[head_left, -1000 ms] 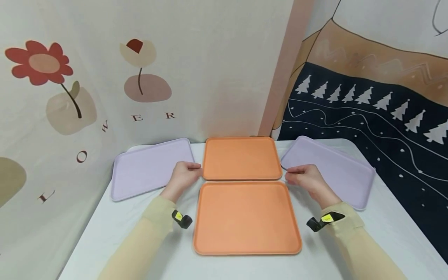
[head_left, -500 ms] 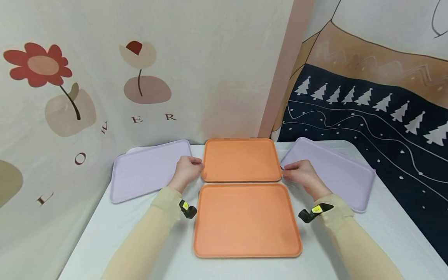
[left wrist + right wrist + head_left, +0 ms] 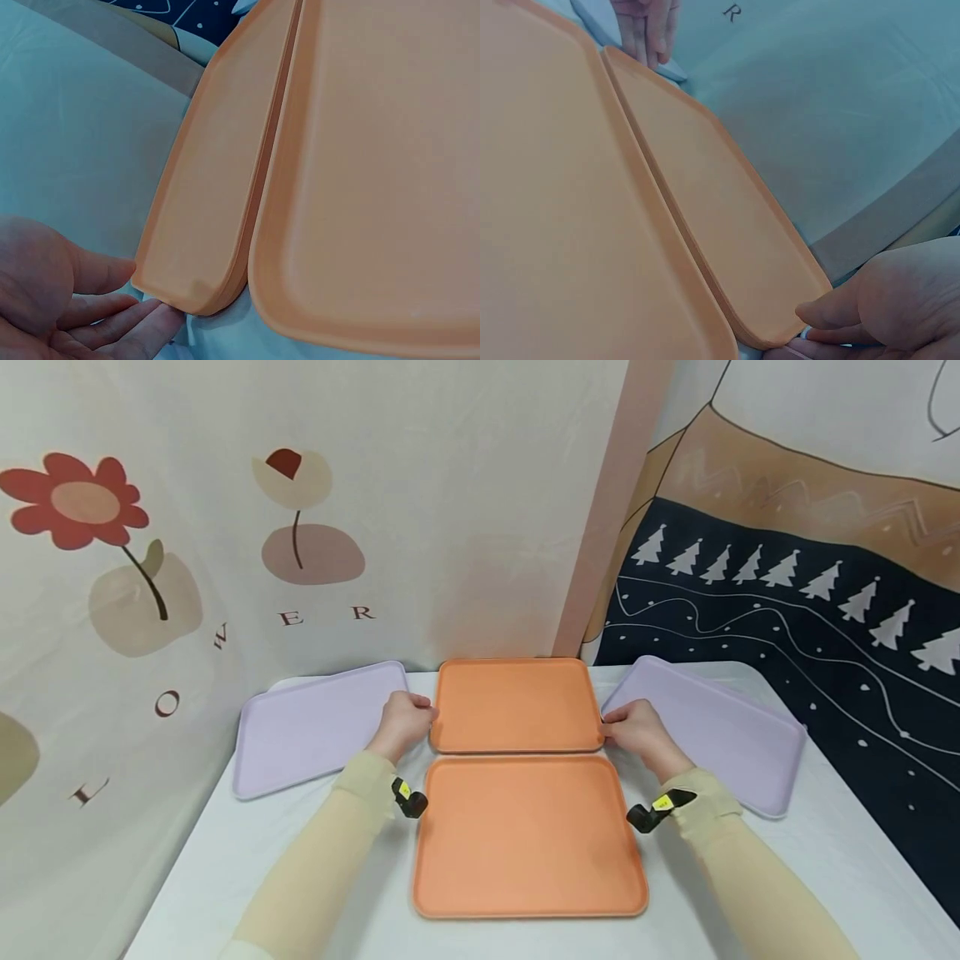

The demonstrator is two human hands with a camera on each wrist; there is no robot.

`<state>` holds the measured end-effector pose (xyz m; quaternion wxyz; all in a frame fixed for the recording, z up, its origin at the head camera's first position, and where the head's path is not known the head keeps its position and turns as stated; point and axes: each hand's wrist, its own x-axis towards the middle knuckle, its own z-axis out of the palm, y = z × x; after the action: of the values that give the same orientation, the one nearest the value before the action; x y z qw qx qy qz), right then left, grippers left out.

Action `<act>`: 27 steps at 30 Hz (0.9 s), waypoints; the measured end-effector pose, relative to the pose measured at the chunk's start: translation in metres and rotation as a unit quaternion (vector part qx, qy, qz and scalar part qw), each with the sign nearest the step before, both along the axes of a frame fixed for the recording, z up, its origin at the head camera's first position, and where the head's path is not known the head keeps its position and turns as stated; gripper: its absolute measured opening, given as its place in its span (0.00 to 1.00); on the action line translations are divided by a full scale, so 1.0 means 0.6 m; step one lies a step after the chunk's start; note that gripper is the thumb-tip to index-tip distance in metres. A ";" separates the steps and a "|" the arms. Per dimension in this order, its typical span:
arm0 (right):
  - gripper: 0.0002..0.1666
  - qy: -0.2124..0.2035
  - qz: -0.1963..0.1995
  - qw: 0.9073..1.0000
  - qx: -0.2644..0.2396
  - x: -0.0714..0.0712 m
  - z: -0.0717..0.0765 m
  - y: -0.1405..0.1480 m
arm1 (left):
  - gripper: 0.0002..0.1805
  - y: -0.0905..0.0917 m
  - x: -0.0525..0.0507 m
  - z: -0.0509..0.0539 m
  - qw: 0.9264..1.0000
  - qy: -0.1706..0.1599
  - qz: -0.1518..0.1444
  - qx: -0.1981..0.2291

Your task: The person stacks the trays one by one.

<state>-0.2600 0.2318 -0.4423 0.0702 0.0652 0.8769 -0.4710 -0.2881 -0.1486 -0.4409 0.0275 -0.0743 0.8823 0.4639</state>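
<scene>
Two orange trays lie end to end on the white table, a far orange tray (image 3: pixel 517 706) and a larger-looking near orange tray (image 3: pixel 528 839). At the far tray's left end, my left hand (image 3: pixel 403 725) holds the rim, thumb (image 3: pixel 105 273) at its edge and fingertips (image 3: pixel 161 319) low against the end. My right hand (image 3: pixel 643 735) pinches the opposite end. In the right wrist view its thumb (image 3: pixel 829 309) lies on the rim while the other fingers reach below, partly hidden. Neither hand touches the near tray.
A lilac tray (image 3: pixel 315 727) lies askew on the left and another lilac tray (image 3: pixel 712 731) on the right, each close behind a hand. Behind the table (image 3: pixel 352 893) hang a pale flower-print cloth (image 3: pixel 457 510) and a dark tree-print cloth (image 3: pixel 840 693).
Both hands have come inward and slightly forward onto the far orange tray's ends, closing their fingers on its rim. The trays stay nearly where they were; the view has shifted slightly.
</scene>
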 end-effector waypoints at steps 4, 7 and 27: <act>0.14 0.004 -0.007 1.000 0.017 -0.004 -0.001 -0.004 | 0.14 -0.001 -0.005 -0.001 1.000 0.004 0.003 -0.014; 0.13 0.014 -0.017 0.999 0.039 -0.004 -0.002 -0.010 | 0.14 0.000 -0.009 0.000 0.999 0.000 -0.004 -0.036; 0.17 0.027 -0.055 0.998 -0.031 -0.004 -0.015 -0.014 | 0.16 -0.005 -0.024 -0.006 0.999 -0.038 0.014 0.024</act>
<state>-0.2622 0.2234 -0.4514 0.0219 0.0986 0.8584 -0.5029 -0.3022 -0.1514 -0.4446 0.0565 -0.1035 0.8680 0.4824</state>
